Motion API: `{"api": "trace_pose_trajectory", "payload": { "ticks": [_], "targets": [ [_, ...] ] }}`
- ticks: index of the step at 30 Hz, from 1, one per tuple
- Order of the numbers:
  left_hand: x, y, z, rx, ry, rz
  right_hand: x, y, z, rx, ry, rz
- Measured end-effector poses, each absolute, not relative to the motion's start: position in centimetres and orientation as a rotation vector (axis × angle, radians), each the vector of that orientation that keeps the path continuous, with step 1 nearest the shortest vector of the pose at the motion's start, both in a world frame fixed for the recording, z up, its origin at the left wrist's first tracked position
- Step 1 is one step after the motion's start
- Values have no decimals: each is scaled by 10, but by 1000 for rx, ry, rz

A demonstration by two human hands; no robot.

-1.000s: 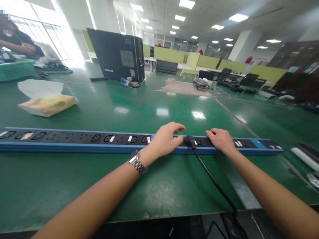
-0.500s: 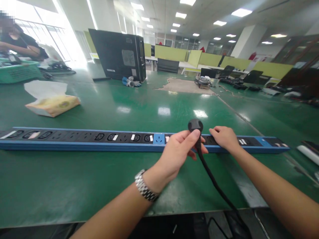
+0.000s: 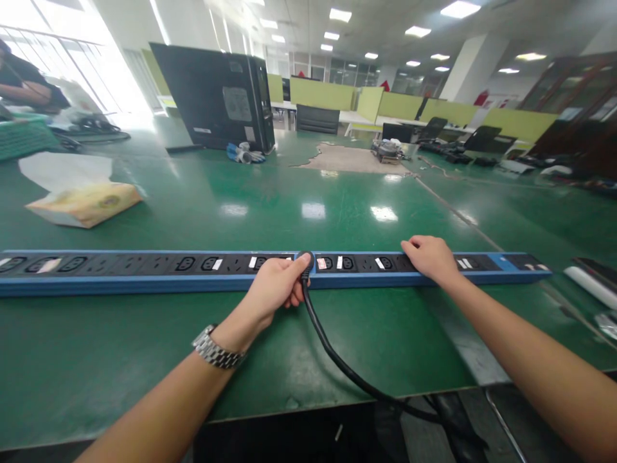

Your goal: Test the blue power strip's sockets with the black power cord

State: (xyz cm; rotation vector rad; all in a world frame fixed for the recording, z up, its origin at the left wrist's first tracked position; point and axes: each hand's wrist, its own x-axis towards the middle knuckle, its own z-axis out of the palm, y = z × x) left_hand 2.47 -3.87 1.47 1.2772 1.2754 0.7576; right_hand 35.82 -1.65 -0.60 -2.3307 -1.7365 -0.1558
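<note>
A long blue-and-black power strip (image 3: pixel 144 283) lies across the green table, with rows of sockets facing up and small white labels on it. My left hand (image 3: pixel 274 281), a metal watch on its wrist, is closed around a black power plug (image 3: pixel 304 260). The plug sits over the strip's middle blue socket, mostly covering it; how deep it is in is hidden. From it a thick black cable (image 3: pixel 332 357) curves down past the table's front edge. Farther right, my right hand (image 3: pixel 432 257) is closed over the strip, its fingertips partly hidden.
A tissue pack (image 3: pixel 89 202) lies at the left. Behind it stand a black computer case (image 3: pixel 212 96), a glove (image 3: pixel 245 153) and a green basket (image 3: pixel 24 136) near another person. The table's surface has a torn patch (image 3: pixel 351 159). A white roll-like object (image 3: pixel 595 286) lies at the right.
My left hand has carried the plug left and down, from above the strip onto the middle blue socket. My right hand stays on the strip. The view has shifted slightly.
</note>
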Motion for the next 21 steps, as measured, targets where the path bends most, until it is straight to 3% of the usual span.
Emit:
{"api": "trace_pose_trajectory", "payload": {
  "ticks": [8,15,21],
  "targets": [
    [28,-39,14,1290,1299,784,359,-17,-7,-2315,-1719,-147],
    [-32,-41,55,924,1105,1288,357,-17,-6,-2299,-1708,-123],
    [-87,-33,32,1185,1524,880,357,-17,-7,-2308,-1739,-125]
  ]
}}
